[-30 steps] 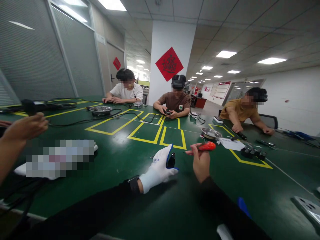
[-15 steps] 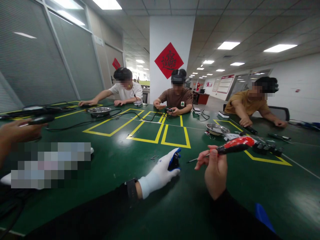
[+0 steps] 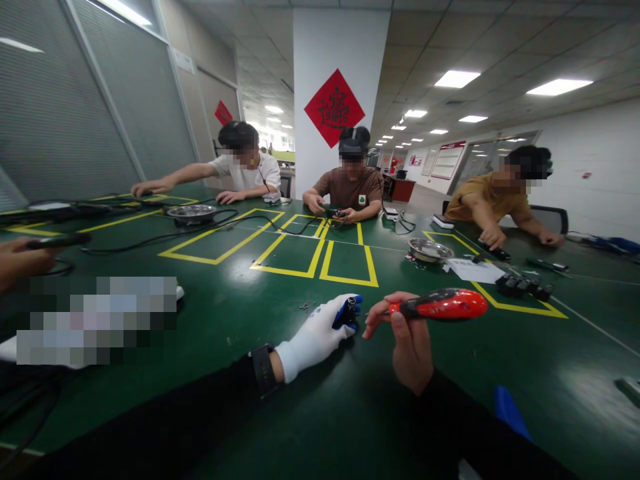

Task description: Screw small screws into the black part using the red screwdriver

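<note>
My left hand (image 3: pixel 315 331), in a white glove with blue fingertips, is closed around a small black part (image 3: pixel 350 312) with a round top, low over the table. Just to its right, my bare right hand (image 3: pixel 413 347) grips a red and black screwdriver (image 3: pixel 453 305) near the front of its handle. The handle lies nearly level and points right. Its shaft is mostly hidden behind my fingers, on the side facing the black part. Several tiny screws (image 3: pixel 307 307) lie on the green table (image 3: pixel 240 307) beyond my gloved hand.
A metal bowl (image 3: pixel 430 250), a sheet of paper (image 3: pixel 475 270) and several black parts (image 3: pixel 523 287) sit at the right. Another bowl (image 3: pixel 191 213) stands far left among cables. Something blue (image 3: pixel 511 413) lies near my right forearm. Three people sit across; another person's hand (image 3: pixel 23 263) shows left.
My right hand has moved left toward the black part, and the screwdriver has turned closer to level. My left hand keeps its hold. The view has shifted slightly.
</note>
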A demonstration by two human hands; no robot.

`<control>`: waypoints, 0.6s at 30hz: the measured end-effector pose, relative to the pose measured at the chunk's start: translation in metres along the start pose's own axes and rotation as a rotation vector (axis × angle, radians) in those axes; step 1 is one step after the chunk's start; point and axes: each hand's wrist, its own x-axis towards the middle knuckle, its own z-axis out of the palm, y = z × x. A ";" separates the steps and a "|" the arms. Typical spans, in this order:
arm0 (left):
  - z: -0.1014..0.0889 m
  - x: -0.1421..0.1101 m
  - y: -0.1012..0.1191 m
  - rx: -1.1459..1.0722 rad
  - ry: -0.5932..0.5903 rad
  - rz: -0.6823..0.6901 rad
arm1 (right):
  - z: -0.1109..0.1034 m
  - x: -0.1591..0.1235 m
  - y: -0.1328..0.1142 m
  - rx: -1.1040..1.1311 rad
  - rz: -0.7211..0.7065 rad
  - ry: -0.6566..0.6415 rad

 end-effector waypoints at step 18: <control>-0.001 0.001 0.002 -0.052 -0.045 -0.051 | -0.002 0.003 -0.001 -0.058 0.064 -0.058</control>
